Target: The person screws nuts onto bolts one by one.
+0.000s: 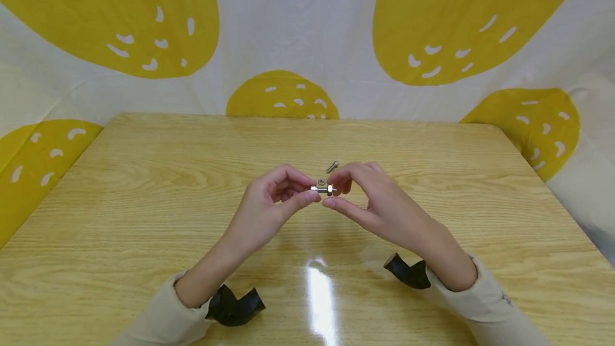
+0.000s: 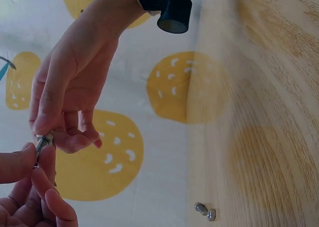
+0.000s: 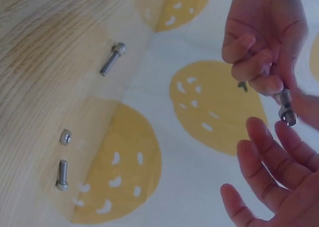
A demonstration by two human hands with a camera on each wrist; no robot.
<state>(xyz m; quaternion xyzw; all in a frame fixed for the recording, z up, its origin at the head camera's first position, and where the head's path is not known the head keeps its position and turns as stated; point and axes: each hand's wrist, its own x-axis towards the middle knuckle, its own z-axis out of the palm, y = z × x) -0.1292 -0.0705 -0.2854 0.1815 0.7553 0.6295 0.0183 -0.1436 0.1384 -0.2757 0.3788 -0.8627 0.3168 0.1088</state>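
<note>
Bolt [image 1: 323,190], left hand [image 1: 269,202] pinching it, right hand [image 1: 377,196] parted, has nut [image 3: 65,137] and screws [image 3: 63,174] nearby.

Bolt [image 1: 322,190], shiny threaded metal, nut [image 1: 330,190], bright metal, table [image 1: 144,218], glossy wood grain, far drape [image 1: 298,25], creased matt cloth, sleeves [image 1: 163,314], matt fabric

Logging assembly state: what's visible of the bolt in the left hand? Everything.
The bolt is silvery, metallic-looking, with a threaded shank and a nut near its tip, which sticks out beyond. It is held above the table, crosswise in the head view, head left, tip right. The left hand pinches the head end; whether the right hand touches it is unclear.
</note>
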